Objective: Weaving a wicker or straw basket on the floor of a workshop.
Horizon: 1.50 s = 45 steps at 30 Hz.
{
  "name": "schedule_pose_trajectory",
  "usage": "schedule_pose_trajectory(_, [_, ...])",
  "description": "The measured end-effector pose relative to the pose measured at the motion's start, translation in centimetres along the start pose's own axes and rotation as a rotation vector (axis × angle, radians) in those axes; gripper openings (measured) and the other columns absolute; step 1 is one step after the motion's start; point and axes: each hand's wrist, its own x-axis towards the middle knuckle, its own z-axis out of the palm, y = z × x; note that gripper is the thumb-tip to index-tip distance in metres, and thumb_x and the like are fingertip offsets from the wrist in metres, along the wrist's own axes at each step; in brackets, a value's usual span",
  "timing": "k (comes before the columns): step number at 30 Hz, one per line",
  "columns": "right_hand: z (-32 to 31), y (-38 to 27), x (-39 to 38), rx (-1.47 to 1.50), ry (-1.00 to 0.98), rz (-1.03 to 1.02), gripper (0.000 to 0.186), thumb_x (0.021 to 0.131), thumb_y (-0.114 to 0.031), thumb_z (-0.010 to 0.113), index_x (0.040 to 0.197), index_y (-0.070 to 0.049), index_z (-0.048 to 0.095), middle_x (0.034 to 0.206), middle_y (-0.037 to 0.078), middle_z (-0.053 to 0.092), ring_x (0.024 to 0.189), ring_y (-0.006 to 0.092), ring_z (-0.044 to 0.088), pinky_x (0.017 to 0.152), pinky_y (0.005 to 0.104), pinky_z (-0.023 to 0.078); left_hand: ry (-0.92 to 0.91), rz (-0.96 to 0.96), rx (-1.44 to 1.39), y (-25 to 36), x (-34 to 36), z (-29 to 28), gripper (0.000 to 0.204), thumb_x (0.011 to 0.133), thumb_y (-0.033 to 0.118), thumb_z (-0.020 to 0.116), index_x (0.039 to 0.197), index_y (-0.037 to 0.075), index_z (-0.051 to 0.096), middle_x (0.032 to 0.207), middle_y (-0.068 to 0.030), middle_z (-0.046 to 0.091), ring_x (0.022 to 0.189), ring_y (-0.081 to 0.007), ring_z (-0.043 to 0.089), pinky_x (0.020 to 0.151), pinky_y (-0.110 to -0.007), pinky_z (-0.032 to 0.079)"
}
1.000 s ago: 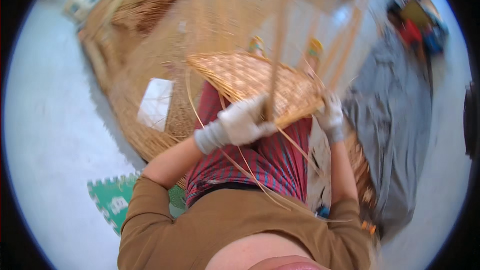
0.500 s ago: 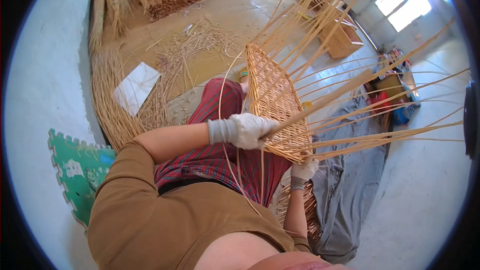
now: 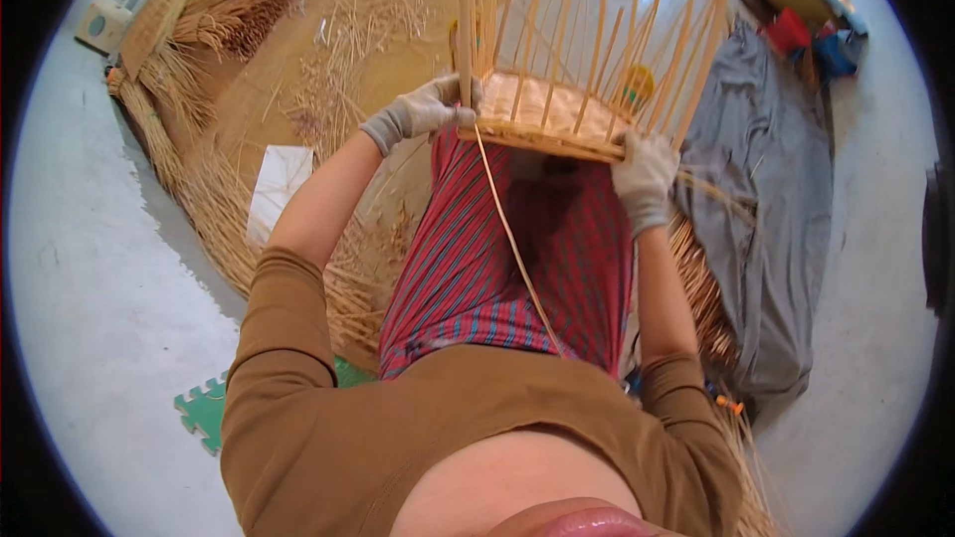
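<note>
A half-woven wicker basket base (image 3: 557,119) rests on my lap over a red striped cloth (image 3: 507,259), with several upright cane stakes (image 3: 597,20) rising from its rim. My left hand (image 3: 423,111), in a grey glove, grips the basket's left edge at a thick stake. On the right rim my gloved right hand (image 3: 645,179) holds the woven edge. One long loose cane strand (image 3: 512,239) runs from the rim down across my lap.
Bundles of straw and cane (image 3: 214,20) lie on the floor at the left and far left. A white sheet (image 3: 279,189) lies among them. A grey cloth (image 3: 776,209) covers the floor at the right. A green foam mat (image 3: 204,408) is by my left elbow.
The basket has turned from standing on edge to lying flat on my lap with its stakes pointing up. Both hands shifted to its left and right rim.
</note>
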Motion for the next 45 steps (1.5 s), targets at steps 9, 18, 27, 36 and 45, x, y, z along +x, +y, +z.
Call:
schedule_pose_trajectory(9, [-3.5,-8.7,-6.3,0.336,0.122,-0.287,0.05,0.087,-0.031,0.077,0.133,-0.017,0.065,0.132,0.009,0.06,0.124,0.0325,0.056,0.107,0.0489,0.043,0.053,-0.268,-0.255,-1.3,-2.0,4.0,0.027,0.104,0.023,0.064,0.124,0.013,0.049,0.114,-0.0035,0.056,0.104,-0.0217,0.065,0.083,-0.046,0.068])
schedule_pose_trajectory(18, [-1.9,-5.7,-5.3,0.274,0.249,-0.402,0.037,0.088,-0.019,0.073,0.124,-0.013,0.067,0.117,0.008,0.064,0.113,0.0337,0.061,0.096,0.0477,0.049,0.077,-0.366,-0.324,0.6,-0.7,4.0,0.039,0.1,0.021,0.07,0.131,0.007,0.05,0.119,-0.0087,0.06,0.103,-0.0242,0.069,0.079,-0.046,0.07])
schedule_pose_trajectory(27, [-0.8,-3.5,-4.3,0.134,-0.07,-0.407,0.028,0.094,-0.018,0.064,0.121,-0.019,0.072,0.086,0.01,0.072,0.079,0.0283,0.071,0.067,0.0415,0.056,0.153,-0.319,-0.337,0.1,-0.9,4.6,0.032,0.097,0.02,0.074,0.12,0.01,0.054,0.11,-0.0051,0.059,0.098,-0.0231,0.067,0.076,-0.048,0.069])
schedule_pose_trajectory(36, [-1.3,-3.3,-6.3,0.249,-0.083,-0.359,0.037,0.089,-0.008,0.064,0.123,-0.019,0.073,0.093,0.009,0.07,0.088,0.0287,0.068,0.081,0.0427,0.056,0.21,-0.328,-0.328,-1.3,-0.7,5.9,0.029,0.096,0.019,0.074,0.116,0.013,0.055,0.107,-0.0034,0.064,0.094,-0.023,0.07,0.073,-0.046,0.067])
schedule_pose_trajectory(45, [-1.0,-18.8,11.6,1.369,-0.081,0.015,0.038,0.111,-0.031,0.05,0.138,-0.009,0.063,0.111,0.006,0.073,0.091,0.0176,0.067,0.083,0.0339,0.054,0.074,-0.322,-0.281,-0.9,0.2,4.2,0.041,0.086,0.014,0.082,0.12,0.015,0.059,0.109,-0.0059,0.062,0.101,-0.0296,0.067,0.076,-0.055,0.066])
